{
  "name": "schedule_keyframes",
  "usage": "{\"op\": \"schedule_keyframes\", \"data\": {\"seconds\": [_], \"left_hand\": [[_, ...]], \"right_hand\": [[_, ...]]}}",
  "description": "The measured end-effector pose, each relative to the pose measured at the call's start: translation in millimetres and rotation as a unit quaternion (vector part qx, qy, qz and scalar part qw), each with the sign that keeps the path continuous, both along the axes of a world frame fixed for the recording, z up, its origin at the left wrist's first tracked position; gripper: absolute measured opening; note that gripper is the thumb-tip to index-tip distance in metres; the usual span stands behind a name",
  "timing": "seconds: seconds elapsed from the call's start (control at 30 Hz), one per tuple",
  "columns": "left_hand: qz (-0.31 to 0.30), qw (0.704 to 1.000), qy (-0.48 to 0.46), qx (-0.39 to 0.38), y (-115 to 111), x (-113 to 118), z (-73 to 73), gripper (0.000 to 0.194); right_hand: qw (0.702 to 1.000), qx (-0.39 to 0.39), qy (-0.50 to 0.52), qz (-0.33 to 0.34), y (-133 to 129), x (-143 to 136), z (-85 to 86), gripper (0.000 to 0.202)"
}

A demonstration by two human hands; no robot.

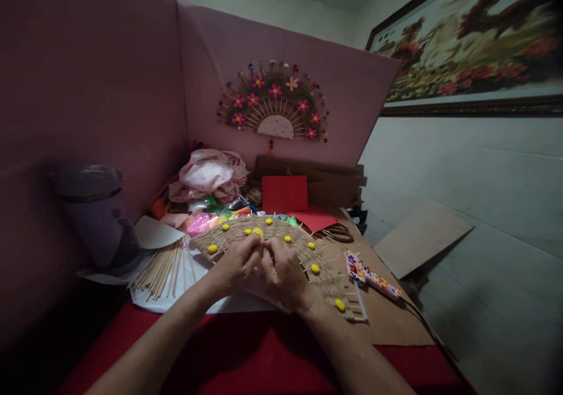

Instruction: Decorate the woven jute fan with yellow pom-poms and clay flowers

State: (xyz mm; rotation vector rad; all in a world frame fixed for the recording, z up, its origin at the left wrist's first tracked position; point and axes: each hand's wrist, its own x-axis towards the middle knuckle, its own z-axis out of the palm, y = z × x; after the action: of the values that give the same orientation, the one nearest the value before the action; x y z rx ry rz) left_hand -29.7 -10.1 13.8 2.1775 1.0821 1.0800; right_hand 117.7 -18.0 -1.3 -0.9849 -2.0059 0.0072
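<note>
A homelike craft corner, shown by a glue gun (368, 275), sticks (162, 270), framed picture (472, 51).

Fingers (251, 246) over yellow-dotted woven fan (301, 240)

The bare left forearm (162, 330) and right forearm (352, 342) converged forward; the left hand (240, 259) and right hand (284, 269) nearly met, backs upward, fingers (253, 248) curled inward.
</note>
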Motion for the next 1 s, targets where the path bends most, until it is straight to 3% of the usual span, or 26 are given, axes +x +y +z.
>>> {"op": "schedule_keyframes", "data": {"seconds": [0.17,0.33,0.53,0.63,0.83,1.0], "left_hand": [[0.012,1.0,-0.008,0.001,0,2,-1.1,0.021],[0.032,0.999,-0.013,-0.019,-1,6,-1.3,0.021],[0.054,0.998,0.011,-0.006,-3,9,-0.6,0.016],[0.05,0.999,0.017,-0.016,-2,7,-0.8,0.017],[0.006,1.0,0.026,-0.012,4,-4,-3.3,0.018],[-0.016,0.999,0.047,-0.017,4,-6,-2.3,0.013]], "right_hand": [[0.991,0.072,-0.094,-0.063,-1,-2,0.0,0.013],[0.97,0.15,-0.114,-0.151,-4,-9,-5.1,0.026],[0.962,0.144,-0.148,-0.177,-4,-10,-10.6,0.028],[0.973,0.124,-0.124,-0.149,-1,-8,-10.7,0.024],[0.999,-0.001,-0.049,0.021,4,4,-1.0,0.015],[0.997,0.021,-0.067,0.036,1,6,3.8,0.014]]}}
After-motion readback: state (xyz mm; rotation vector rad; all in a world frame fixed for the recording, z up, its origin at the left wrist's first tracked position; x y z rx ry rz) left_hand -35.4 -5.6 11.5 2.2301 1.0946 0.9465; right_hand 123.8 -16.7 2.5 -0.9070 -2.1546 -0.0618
